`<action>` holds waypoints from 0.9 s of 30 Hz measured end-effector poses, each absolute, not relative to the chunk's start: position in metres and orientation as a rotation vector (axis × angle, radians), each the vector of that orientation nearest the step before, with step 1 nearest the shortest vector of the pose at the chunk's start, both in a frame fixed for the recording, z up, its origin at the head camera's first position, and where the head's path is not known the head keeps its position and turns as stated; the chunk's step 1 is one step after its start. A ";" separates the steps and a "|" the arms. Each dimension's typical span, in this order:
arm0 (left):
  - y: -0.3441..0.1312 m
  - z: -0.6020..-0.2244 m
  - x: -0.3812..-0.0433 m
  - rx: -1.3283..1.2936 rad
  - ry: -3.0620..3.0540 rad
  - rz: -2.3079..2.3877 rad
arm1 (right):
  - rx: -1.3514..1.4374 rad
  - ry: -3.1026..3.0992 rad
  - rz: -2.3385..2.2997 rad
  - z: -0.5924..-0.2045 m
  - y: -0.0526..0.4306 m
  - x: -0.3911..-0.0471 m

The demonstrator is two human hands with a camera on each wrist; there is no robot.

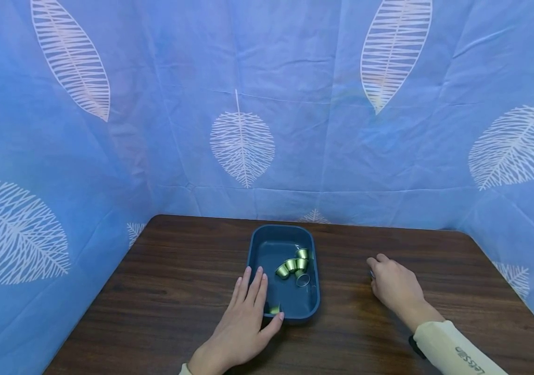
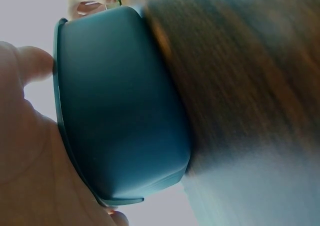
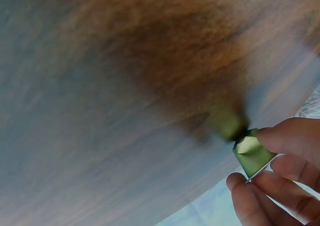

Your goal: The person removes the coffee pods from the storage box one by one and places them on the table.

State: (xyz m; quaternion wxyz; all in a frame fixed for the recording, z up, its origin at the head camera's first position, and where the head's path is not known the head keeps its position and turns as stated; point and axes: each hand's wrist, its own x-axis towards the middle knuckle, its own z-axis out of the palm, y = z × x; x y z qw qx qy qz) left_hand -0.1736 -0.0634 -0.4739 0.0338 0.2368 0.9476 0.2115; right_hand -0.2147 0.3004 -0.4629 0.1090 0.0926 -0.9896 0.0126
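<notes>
A dark blue rectangular bin [image 1: 315, 291] stands on the wooden table, with several green coffee capsules [image 1: 290, 265] grouped in its right half and one by the near wall. My left hand [image 1: 243, 325] rests on its near left rim with fingers stretched out; in the left wrist view the thumb touches the bin's edge. To the right of the bin, my right hand [image 1: 395, 286] pinches a green coffee capsule [image 3: 253, 156] between thumb and fingers, close over the table. In the head view that capsule is mostly hidden by the hand.
The dark brown table [image 1: 173, 291] has rounded far corners. A blue cloth [image 1: 295, 146] with white leaf prints hangs behind it and along both sides.
</notes>
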 end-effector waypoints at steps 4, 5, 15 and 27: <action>-0.063 -0.474 -0.173 0.726 2.914 0.657 | 0.279 -2.904 0.023 -0.462 0.302 -0.214; -0.063 -0.474 -0.174 0.727 2.915 0.658 | 0.276 -2.904 0.024 -0.462 0.303 -0.214; -0.064 -0.475 -0.173 0.734 2.923 0.665 | 0.245 -2.923 0.048 -0.464 0.308 -0.212; -0.064 -0.475 -0.173 0.742 2.936 0.659 | 0.241 -2.863 -0.056 -0.464 0.311 -0.211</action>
